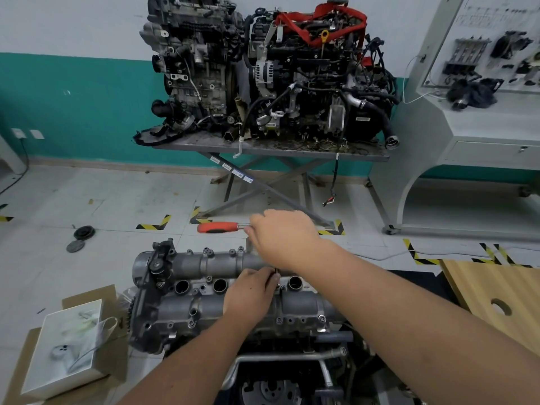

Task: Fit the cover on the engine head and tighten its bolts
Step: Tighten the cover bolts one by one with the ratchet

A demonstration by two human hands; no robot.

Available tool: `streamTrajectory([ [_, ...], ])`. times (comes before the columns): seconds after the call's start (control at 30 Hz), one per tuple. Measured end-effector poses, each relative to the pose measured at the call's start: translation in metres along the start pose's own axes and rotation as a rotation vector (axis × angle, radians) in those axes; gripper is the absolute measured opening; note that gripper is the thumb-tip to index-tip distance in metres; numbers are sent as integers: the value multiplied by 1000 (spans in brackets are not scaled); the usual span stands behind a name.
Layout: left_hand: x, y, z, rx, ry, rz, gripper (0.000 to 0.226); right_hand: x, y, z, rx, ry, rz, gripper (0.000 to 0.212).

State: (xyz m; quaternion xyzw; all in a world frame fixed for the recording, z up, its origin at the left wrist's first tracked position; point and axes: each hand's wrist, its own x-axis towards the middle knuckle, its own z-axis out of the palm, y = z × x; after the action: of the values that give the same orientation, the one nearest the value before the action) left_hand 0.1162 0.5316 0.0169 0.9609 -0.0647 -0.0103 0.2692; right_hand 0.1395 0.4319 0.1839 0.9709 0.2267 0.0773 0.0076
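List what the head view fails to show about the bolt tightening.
- Ratchet head and socket: covered by the right hand; only the red handle shows.
- Bolt under the tool: hidden by the left hand, which pinches a thin dark shaft.
- Bolt seating on the cover: too small to tell.

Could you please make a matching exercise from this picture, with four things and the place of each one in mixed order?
Things:
1. ratchet handle
2. cover
3. white box
4. round black discs

Places:
A. on the floor, far left
B. on cardboard, lower left
C. held by the right hand
D. under the left hand

Pairs: 1-C, 2-D, 3-B, 4-A
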Motion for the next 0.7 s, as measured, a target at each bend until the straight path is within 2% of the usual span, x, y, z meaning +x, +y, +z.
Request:
streamTrajectory([
  [0.07,-1,-1,0,16,1,0,33,7,2,-2,90,-71,78,30],
  [0.13,-2,0,0,30,2,21,34,10,3,-3,332,-133,202,27],
  [0.17,-2,0,0,33,3,26,34,10,5,-3,580,-165,273,27],
  [0.27,-2,0,0,52,21,33,35,5,5,0,1606,-222,496,20],
  [0.33,-2,0,1,57,21,35,37,0,2,6,2033,-115,600,19],
  [0.4,-2,1,0,46,12,19,37,-1,-1,14,2262,112,696,25],
  [0.43,-2,2,-1,42,11,8,36,-1,-2,18,2285,221,704,29],
  [0.5,-3,3,-1,46,12,-3,33,-6,-3,25,2091,316,652,23],
  [0.57,-2,1,1,33,30,-2,32,-13,-5,33,1772,266,569,11],
  [0.63,-2,1,1,35,24,0,31,-18,-7,39,1472,294,388,19],
  [0.7,-2,0,4,9,8,-33,28,-15,-6,48,984,540,166,23],
])
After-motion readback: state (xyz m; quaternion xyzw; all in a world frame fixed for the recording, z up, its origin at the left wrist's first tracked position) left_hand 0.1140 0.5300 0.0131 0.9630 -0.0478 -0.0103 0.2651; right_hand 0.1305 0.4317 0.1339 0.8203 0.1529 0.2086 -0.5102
